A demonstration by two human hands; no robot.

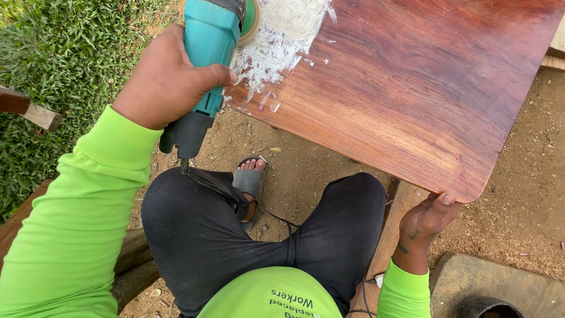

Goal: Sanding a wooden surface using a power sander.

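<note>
A glossy reddish-brown wooden board (412,88) slopes across the upper right. My left hand (168,79) grips the teal body of an angle grinder (209,53), whose green disc (252,17) rests on the board's top left corner. That corner is stripped to pale, whitish bare wood (282,35). My right hand (426,221) holds the board's lower corner from beneath, thumb on the edge. The grinder's black cord (235,203) trails over my black trousers.
Grass (65,65) covers the upper left, with a wooden stick (29,109) lying in it. Sandy ground with sawdust (529,194) lies under the board. My sandalled foot (250,182) rests below it. A log (132,265) is under me, a concrete slab (500,282) at the lower right.
</note>
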